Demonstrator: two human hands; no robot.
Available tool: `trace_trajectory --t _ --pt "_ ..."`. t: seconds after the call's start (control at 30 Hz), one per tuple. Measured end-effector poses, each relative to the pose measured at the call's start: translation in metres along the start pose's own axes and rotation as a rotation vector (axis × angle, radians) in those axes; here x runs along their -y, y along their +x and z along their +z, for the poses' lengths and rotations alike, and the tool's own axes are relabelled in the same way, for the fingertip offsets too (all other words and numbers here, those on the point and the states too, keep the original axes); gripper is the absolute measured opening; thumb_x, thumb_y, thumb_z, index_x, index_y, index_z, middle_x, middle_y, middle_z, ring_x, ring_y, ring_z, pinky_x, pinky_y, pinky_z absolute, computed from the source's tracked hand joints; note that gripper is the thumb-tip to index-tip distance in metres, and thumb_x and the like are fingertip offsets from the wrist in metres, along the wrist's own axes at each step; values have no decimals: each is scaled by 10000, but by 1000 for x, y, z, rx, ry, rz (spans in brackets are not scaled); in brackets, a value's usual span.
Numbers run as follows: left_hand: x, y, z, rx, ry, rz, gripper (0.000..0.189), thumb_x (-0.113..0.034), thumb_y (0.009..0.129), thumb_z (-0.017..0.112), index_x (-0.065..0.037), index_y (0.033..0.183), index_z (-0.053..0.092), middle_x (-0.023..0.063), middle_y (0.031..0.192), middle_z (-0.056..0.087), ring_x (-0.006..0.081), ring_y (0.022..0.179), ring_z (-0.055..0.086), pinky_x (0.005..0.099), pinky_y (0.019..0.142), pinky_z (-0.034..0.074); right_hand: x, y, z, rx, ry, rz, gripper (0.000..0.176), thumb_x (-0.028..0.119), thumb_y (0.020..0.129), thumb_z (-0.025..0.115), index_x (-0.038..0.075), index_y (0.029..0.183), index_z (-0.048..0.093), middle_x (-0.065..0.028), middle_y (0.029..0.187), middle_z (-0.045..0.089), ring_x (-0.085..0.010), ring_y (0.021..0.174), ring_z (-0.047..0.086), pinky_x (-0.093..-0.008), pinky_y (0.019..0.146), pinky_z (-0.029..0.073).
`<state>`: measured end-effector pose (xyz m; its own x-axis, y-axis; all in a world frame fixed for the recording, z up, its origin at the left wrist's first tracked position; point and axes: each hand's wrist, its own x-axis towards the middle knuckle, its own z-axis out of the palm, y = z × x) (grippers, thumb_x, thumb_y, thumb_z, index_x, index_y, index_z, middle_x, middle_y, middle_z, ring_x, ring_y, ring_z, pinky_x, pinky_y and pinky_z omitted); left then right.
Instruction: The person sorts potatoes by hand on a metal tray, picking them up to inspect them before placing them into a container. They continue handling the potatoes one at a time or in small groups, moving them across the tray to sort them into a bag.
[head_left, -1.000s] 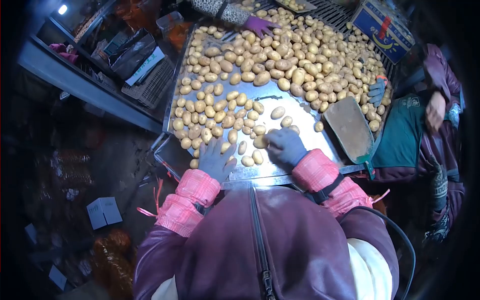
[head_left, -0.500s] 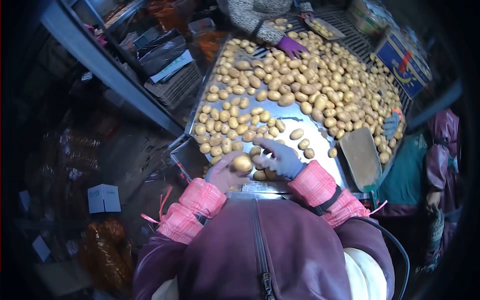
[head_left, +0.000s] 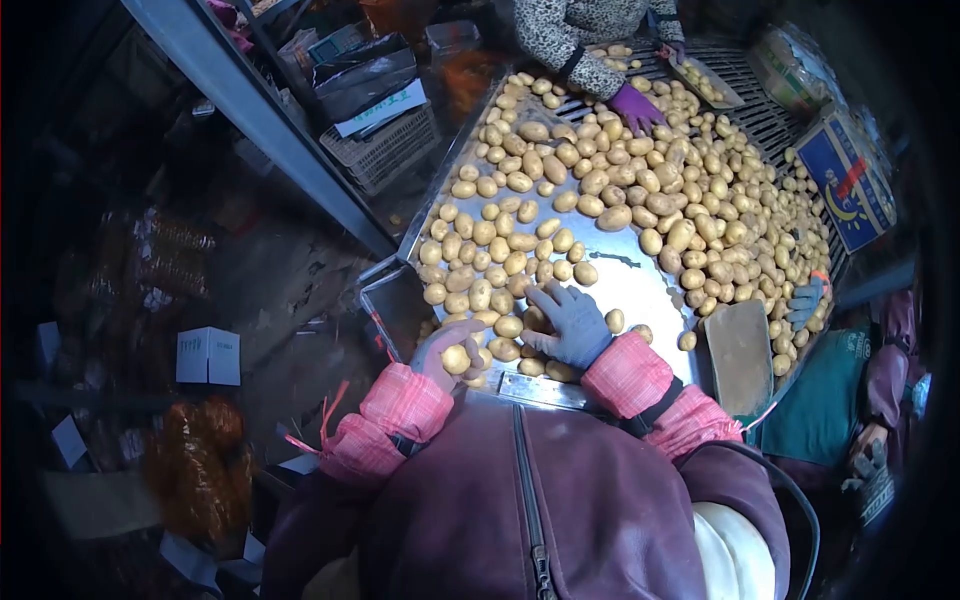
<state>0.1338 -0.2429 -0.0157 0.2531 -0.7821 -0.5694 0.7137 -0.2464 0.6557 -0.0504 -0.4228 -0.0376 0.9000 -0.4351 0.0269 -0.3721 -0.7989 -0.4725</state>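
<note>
a small potato [head_left: 456, 360] is gripped in the curled left hand [head_left: 438, 348], low in the centre of the frame, at the near edge of the metal table [head_left: 630, 290]. the right hand [head_left: 572, 322] is laid open, fingers spread, on loose potatoes [head_left: 520, 265] just beside it. another person's purple glove [head_left: 637, 104] is seen on the heap at the upper right.

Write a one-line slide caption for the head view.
Left hand cups a potato at the near edge of a metal table; right hand lies spread over loose potatoes.

Glossy metal table [head_left: 640, 290], matt potatoes [head_left: 600, 190], knitted cloth gloves [head_left: 572, 325].
</note>
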Motion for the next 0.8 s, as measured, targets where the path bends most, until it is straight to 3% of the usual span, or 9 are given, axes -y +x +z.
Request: trace_trajectory --t 0.07,0.2,0.23,0.33,0.47,0.6,0.63,0.73,0.8 --pt "0 -3 -3 -16 2 4 331 -264 956 534 -29 1175 612 44 726 571 167 642 577 288 580 489 4 11 -14 -92 -111 -162 819 590 735 714 167 1396 480 -255 1363 441 -426 1223 475 -530 989 405" --pt "2 -2 -11 -20 45 24 342 -257 981 483 -19 1179 629 38 760 586 163 705 596 297 621 502 -2 29 22 55 -274 -266 958 704 712 665 214 1486 384 -285 1451 361 -501 1331 358 -617 1057 306" --pt "4 -3 -13 -16 50 32 339 -248 984 474 -16 1174 633 41 763 588 161 708 595 299 625 504 -1 38 29 53 -239 -290 970 738 721 631 248 1508 344 -291 1472 335 -581 1344 289 -658 1044 300" --pt "16 5 -25 97 227 224 338 -230 995 450 -5 1162 638 52 751 582 157 710 582 295 629 503 10 63 43 70 -197 -314 955 736 726 625 259 1505 349 -300 1473 328 -640 1314 270 -665 1017 336" --pt "10 2 -18 60 207 151 329 -219 987 479 14 1181 605 41 718 561 143 625 544 276 593 471 21 77 70 -90 -285 -276 828 565 781 671 243 1488 384 -294 1438 361 -687 1270 273 -658 975 380" --pt "11 4 -22 50 204 155 266 -137 975 505 9 1174 604 38 748 568 137 643 550 276 634 481 25 98 35 -19 24 -311 545 391 853 618 166 1338 514 -155 1216 532 -380 1125 540 -513 802 466" --pt "14 5 -26 68 320 257 258 -108 967 513 9 1181 599 39 756 569 137 645 552 277 648 485 23 111 28 -236 -69 -382 407 343 870 594 141 1221 550 -93 1077 548 -288 967 574 -468 741 454" --pt "20 12 -34 120 953 753 284 -7 932 546 9 1214 576 43 781 571 136 651 557 286 690 496 -1 156 15 -324 -170 -307 386 283 859 575 119 1208 557 -96 1079 565 -303 1045 547 -471 849 420" --pt "24 13 -41 132 682 454 337 26 898 584 9 1234 559 54 799 588 150 701 577 301 725 502 -26 175 45 -456 -337 -326 439 269 819 599 107 1226 573 -131 1103 583 -325 1069 544 -500 858 417"
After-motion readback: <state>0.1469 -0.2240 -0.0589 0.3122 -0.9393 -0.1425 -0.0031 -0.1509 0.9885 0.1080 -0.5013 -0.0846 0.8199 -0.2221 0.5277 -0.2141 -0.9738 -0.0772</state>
